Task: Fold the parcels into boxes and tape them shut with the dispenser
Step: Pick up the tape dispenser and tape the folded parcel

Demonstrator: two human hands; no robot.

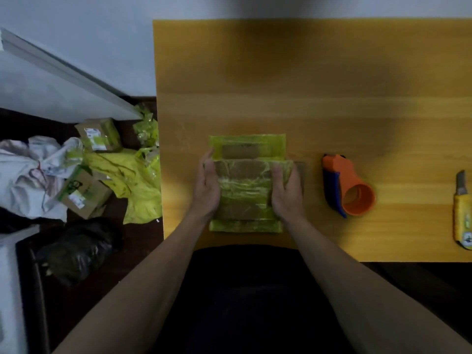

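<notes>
A brown cardboard parcel (245, 186) wrapped in yellow-green tape lies near the front edge of the yellow table (306, 103), its far and near flaps spread flat. My left hand (207, 185) rests against its left side with the fingers straight. My right hand (284, 191) covers its right side, fingers curled over the top edge. The orange and blue tape dispenser (348, 186) lies on the table to the right of the parcel, apart from both hands.
A yellow utility knife (461, 213) lies at the table's right edge. On the dark floor to the left are taped boxes (101, 134), yellow-green scraps (132, 172), a white bag (30, 175) and a black bag (76, 249).
</notes>
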